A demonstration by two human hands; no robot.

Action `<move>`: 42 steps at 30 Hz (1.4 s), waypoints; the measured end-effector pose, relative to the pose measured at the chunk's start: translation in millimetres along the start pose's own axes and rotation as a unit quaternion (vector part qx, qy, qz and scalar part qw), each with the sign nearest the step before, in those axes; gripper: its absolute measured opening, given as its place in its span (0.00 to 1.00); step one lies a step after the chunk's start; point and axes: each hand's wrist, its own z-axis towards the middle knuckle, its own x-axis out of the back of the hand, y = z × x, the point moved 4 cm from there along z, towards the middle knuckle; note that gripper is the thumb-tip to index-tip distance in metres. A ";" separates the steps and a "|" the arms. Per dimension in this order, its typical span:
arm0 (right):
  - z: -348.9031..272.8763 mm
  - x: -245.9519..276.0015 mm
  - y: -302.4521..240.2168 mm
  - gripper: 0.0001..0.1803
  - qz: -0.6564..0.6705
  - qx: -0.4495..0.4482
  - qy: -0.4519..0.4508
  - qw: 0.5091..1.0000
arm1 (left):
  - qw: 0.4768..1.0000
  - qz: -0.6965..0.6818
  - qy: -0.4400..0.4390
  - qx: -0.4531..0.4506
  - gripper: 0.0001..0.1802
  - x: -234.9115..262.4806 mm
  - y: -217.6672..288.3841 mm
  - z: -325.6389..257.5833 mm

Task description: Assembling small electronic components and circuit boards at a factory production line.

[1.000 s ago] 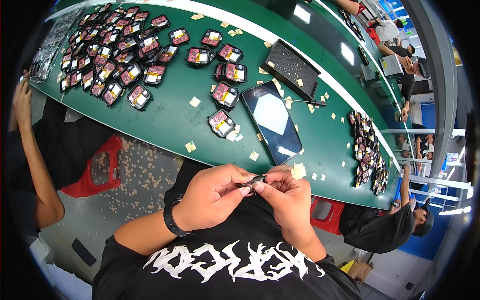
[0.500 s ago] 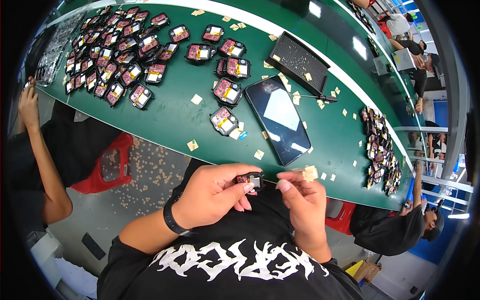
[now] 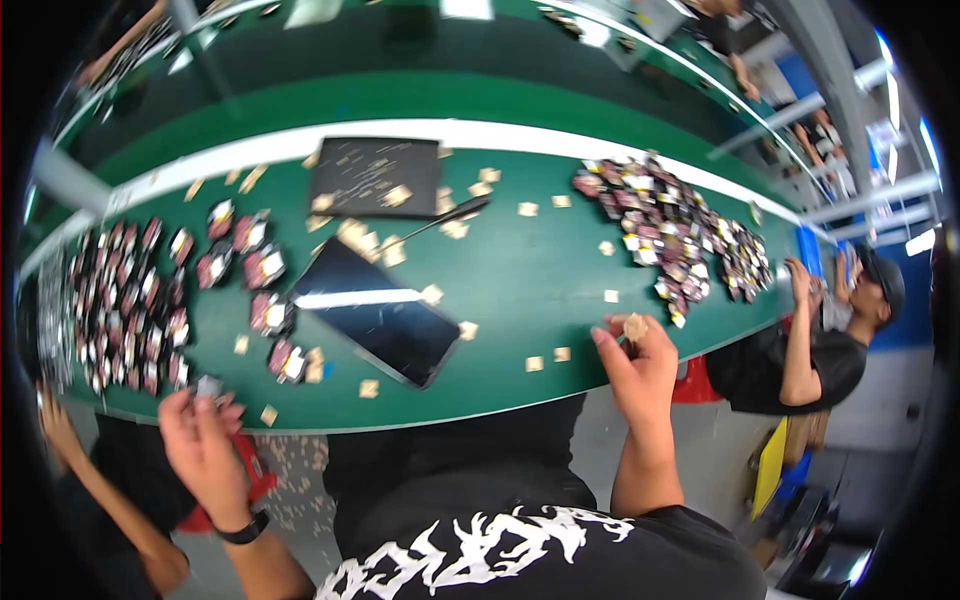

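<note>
My left hand (image 3: pixel 203 438) is out at the near edge of the green table (image 3: pixel 520 270), fingers closed on a small dark component (image 3: pixel 208 386) beside the rows of similar red-and-black parts (image 3: pixel 125 305). Far to the right, my right hand (image 3: pixel 635 360) pinches a small tan paper square (image 3: pixel 634 326) above the table's front edge. Between my hands a black glossy tablet (image 3: pixel 375 322) lies flat on the table.
A black tray (image 3: pixel 375 175) with tan scraps sits at the back, a thin black tool (image 3: pixel 445 217) beside it. A heap of components (image 3: pixel 670 230) lies at the right. One person (image 3: pixel 810 340) works at the right end; another's arm (image 3: pixel 95 490) shows lower left.
My hands, together at my chest over one small part, have spread apart: the left went out to the left with the part, the right out to the right with a tan square. The view swung right.
</note>
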 end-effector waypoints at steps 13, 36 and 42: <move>26.8 58.8 77.1 0.12 -0.331 0.133 0.136 0.924 | 0.930 0.343 0.111 -0.074 0.24 9.9 19.4 44.3; -47.8 -38.1 -70.6 0.09 0.292 0.186 -0.267 0.899 | 0.832 -0.260 -0.455 0.179 0.16 -152.9 92.4 -55.5; -66.3 -52.9 -75.1 0.09 0.328 -0.033 -0.401 0.855 | 0.918 -0.214 -0.329 0.060 0.18 -139.4 96.0 -56.2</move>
